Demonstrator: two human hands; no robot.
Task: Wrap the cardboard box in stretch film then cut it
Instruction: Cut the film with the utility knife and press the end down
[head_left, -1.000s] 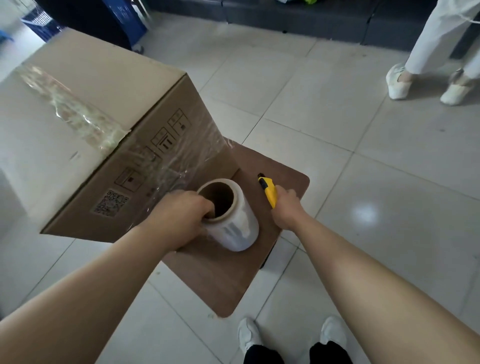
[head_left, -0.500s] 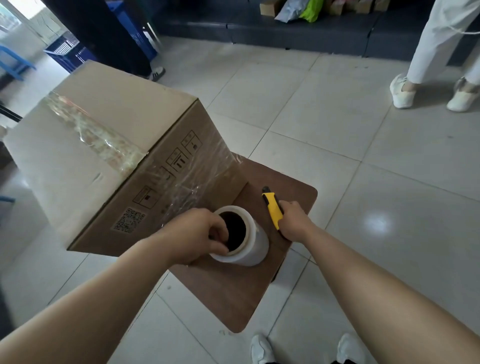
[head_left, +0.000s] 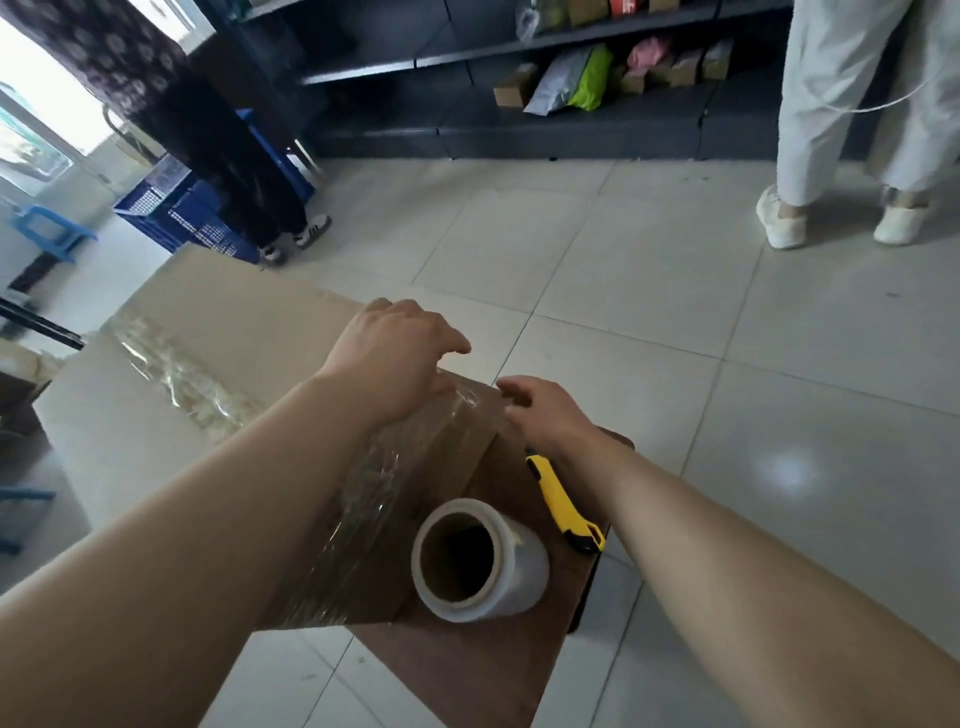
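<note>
A large cardboard box (head_left: 218, 322) stands on a small brown table (head_left: 467, 670), with clear stretch film (head_left: 363, 499) wrinkled over its near side and top. My left hand (head_left: 395, 353) rests on the box's top near corner, fingers spread and lightly bent. Just right of that corner my right hand (head_left: 545, 410) hovers with relaxed fingers, holding nothing. The stretch film roll (head_left: 478, 561) stands upright on the table beside the box. A yellow utility knife (head_left: 563, 501) lies on the table under my right wrist.
Grey tiled floor surrounds the table. One person in white trousers (head_left: 841, 130) stands at the back right, another in dark clothes (head_left: 218, 156) at the back left by blue crates (head_left: 171, 213). Dark shelves (head_left: 571, 124) with parcels line the far wall.
My left hand let go of the film roll and moved up onto the box corner. My right hand released the yellow knife and rose toward the same corner. The camera tilted up.
</note>
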